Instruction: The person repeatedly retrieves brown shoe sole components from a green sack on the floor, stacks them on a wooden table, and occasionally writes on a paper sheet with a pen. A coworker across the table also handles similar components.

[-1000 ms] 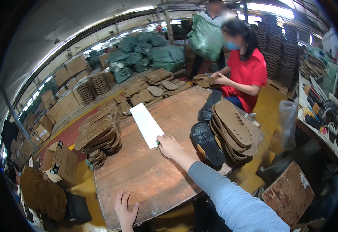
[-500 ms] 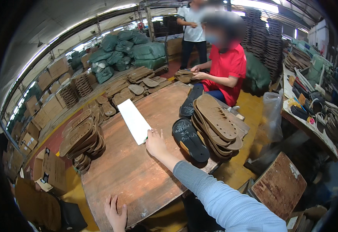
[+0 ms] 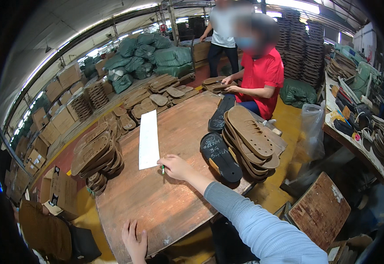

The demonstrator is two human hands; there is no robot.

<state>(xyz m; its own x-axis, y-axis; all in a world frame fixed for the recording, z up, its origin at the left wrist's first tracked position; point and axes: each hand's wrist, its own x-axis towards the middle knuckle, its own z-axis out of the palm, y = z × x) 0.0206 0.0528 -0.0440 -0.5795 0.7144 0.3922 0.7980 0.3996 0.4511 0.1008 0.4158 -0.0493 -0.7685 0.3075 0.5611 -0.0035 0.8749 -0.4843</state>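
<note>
Right hand is pinching a slim green pen at the near right corner of a white strip; left hand, well apart, is resting fingers-spread, holding nothing, by the tabletop's near edge. Strip is lying flat mid-tabletop. Left stack and right stack of brown soles are flanking it, black soles lying by the right one. Co-worker in red is sitting beyond.

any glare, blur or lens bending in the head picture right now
Head view: fisheye bends the ceiling edge, corners black; glare from the overhead light, upper right; seated co-worker's head blurred; white strip and right hand fairly crisp.
</note>
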